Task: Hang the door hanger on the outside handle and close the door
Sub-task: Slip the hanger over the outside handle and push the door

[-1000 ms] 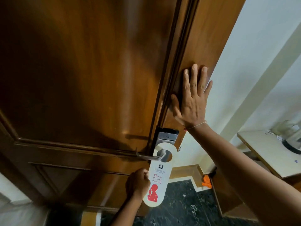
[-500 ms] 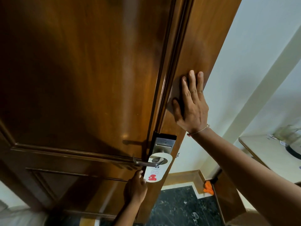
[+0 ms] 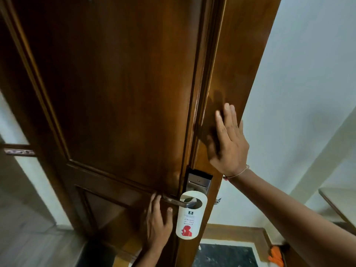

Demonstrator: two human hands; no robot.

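A white door hanger [image 3: 189, 216] with red figure and text hangs by its hole on the metal lever handle [image 3: 176, 201] of the dark wooden door [image 3: 115, 93]. A steel lock plate [image 3: 198, 183] sits above the handle. My left hand [image 3: 158, 222] is just left of the hanger, fingers spread, its fingertips touching the lever's end, holding nothing. My right hand [image 3: 229, 143] lies flat and open against the narrow wooden face [image 3: 237, 64] right of the door, above the lock.
A pale wall [image 3: 308, 93] runs along the right. A wooden table edge [image 3: 335, 205] juts in at lower right. Dark marble floor [image 3: 221, 255] with a wooden skirting lies below, and an orange object [image 3: 276, 256] sits in the corner.
My left hand let go of the hanger and rose to the lever; the hanger swung down to hang straight. My right hand slid slightly down the wood. The view shifted left.
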